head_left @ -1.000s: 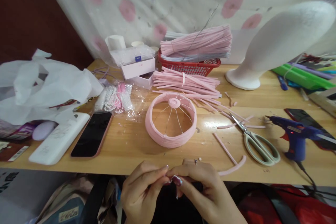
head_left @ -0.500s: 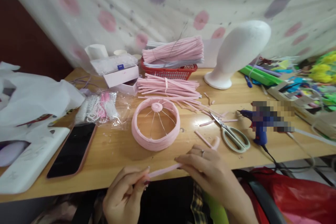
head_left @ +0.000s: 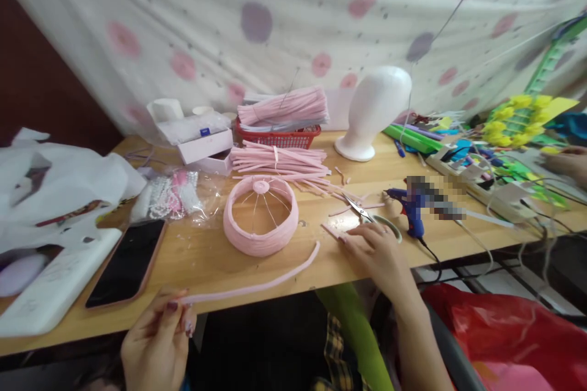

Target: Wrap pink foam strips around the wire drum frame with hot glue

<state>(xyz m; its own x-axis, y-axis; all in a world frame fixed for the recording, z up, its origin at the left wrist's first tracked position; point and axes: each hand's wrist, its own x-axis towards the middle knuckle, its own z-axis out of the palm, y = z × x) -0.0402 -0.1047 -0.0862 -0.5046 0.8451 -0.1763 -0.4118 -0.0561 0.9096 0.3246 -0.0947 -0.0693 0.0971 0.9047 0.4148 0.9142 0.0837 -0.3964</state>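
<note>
My left hand (head_left: 158, 336), low at the table's front edge, pinches one end of a long pink pipe cleaner (head_left: 257, 289). The rest of the pipe cleaner stretches right, its free end curving upward. My right hand (head_left: 378, 253) rests low over the table, fingers extended and somewhat apart. Its fingertips lie at a short pink pipe cleaner piece (head_left: 331, 231); whether they press on it is unclear. Scissors (head_left: 360, 209) with pale green handles lie just behind this hand, which partly covers them. A round pink frame (head_left: 260, 238) with wire spokes sits between the hands, farther back.
Pink pipe cleaner bundles (head_left: 279, 159) lie before a red basket (head_left: 279, 135). A white foam head (head_left: 376, 110) stands behind. A blue glue gun (head_left: 413, 208) and power strip (head_left: 481, 186) are right; a phone (head_left: 128, 263) lies left. Another person's hand (head_left: 566, 165) shows far right.
My right hand has let go of the long pipe cleaner and moved right toward the scissors and short piece. My left hand has moved left, still holding the pipe cleaner. The view has swung right.
</note>
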